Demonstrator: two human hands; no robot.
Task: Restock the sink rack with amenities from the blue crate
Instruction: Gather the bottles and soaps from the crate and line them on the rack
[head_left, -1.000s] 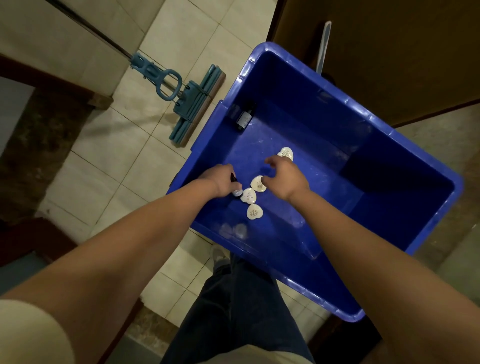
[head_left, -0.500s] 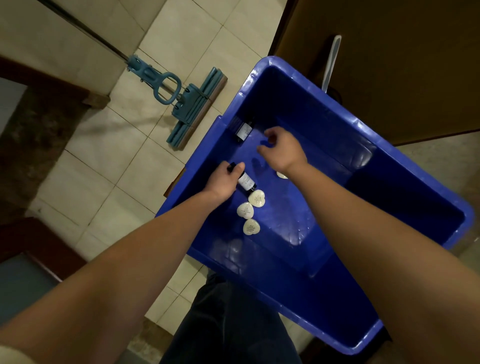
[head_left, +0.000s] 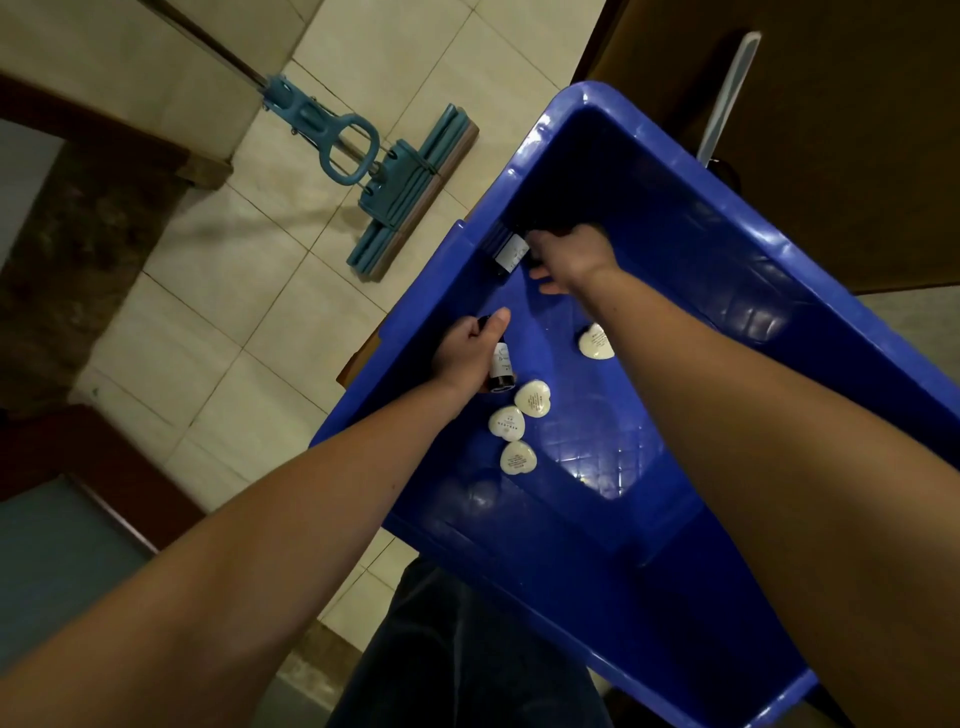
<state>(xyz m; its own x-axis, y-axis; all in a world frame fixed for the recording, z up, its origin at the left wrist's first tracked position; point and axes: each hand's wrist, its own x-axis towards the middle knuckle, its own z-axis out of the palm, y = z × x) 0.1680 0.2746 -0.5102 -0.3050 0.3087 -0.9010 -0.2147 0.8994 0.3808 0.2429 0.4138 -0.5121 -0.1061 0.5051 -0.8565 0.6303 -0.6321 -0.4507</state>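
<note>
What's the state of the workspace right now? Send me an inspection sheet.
Surface: blue crate, floor mostly bare; sink rack not in view.
Job's things: four heart-shaped soaps loose on the crate floor; held bottle, small and dark; corner bottle against the far wall.
Clutter: nothing seen.
Grips: left hand grips the held bottle; right hand is at the corner bottle, hold unclear.
Cables: nothing seen.
Surroundings: mop on the tiled floor; brown door behind the crate.

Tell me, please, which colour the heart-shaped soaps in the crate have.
The soaps are white with small dark print, best seen in the head view.
</note>
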